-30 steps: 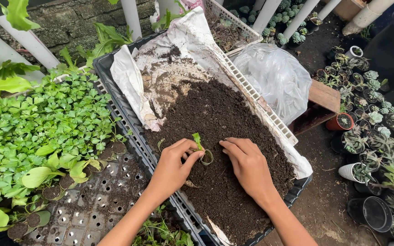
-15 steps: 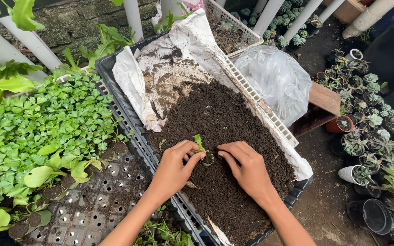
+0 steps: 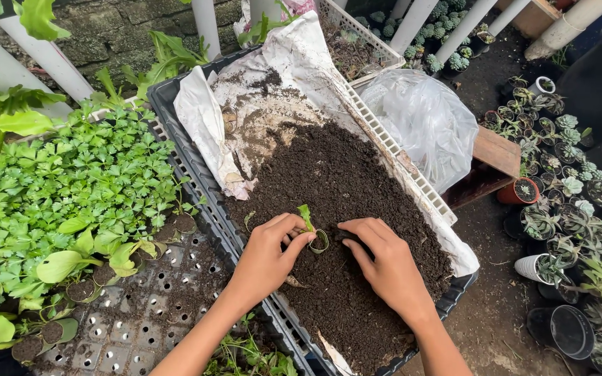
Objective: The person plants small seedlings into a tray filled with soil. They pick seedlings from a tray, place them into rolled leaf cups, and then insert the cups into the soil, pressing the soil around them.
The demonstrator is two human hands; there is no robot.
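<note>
- Two bare hands are working in a heap of dark potting soil (image 3: 343, 181) that is lying on a white sheet (image 3: 273, 76) inside a black crate (image 3: 175, 146).
- Left hand (image 3: 265, 259) is pinching a small clear cup (image 3: 318, 241) by its rim, thumb and fingers closed together on it; the cup is sitting half sunk in the soil, tilted slightly.
- One small green seedling (image 3: 306, 216) is standing upright just above the pinch, its stem going down into the cup.
- Right hand (image 3: 384, 261) is lying palm down just beside the cup on the far side from the left hand, fingers loosely curled and touching the soil, not clamped on anything that I can see.
- Judging by this, the step in hand is filling soil around the seedling in the cup.
- Next, as I judge it, the right fingers are needing to gather loose soil toward the cup and press lightly, while the left hand is keeping the cup steady and the stem upright.
- Outward from the left wrist, a perforated seedling tray (image 3: 141, 313) is holding many leafy green plants (image 3: 71, 181); beyond the right hand, small potted succulents (image 3: 566, 174) are standing on the ground.
</note>
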